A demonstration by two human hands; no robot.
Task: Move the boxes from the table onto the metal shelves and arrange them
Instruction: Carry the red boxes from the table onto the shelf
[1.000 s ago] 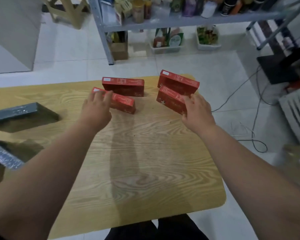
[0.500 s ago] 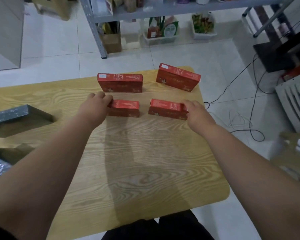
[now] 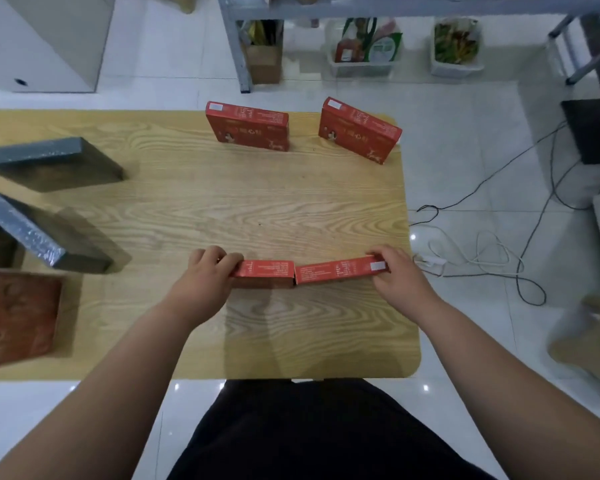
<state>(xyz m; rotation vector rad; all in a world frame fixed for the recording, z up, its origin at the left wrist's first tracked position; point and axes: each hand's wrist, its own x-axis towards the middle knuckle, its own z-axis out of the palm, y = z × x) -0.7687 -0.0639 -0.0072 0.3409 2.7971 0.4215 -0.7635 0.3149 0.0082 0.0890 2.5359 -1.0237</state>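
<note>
Two red boxes stand on edge end to end near the middle of the wooden table (image 3: 291, 202). My left hand (image 3: 205, 275) grips the left red box (image 3: 265, 270) at its left end. My right hand (image 3: 399, 275) grips the right red box (image 3: 336, 270) at its right end. The two boxes touch in the middle. Two more red boxes stand upright at the table's far edge, one at centre (image 3: 248, 126) and one at the right (image 3: 359, 129). The metal shelf (image 3: 395, 8) runs along the top of the view, behind the table.
Two grey boxes (image 3: 49, 164) (image 3: 45, 233) and a brown box (image 3: 14, 313) lie on the table's left side. Under the shelf sit bins of goods (image 3: 364, 46) and a cardboard box (image 3: 264, 60). Cables (image 3: 482, 244) trail over the tiled floor at the right.
Both hands have drawn their red boxes toward me across the table until the two boxes meet end to end. The view has tilted down, and the far boxes stay put.
</note>
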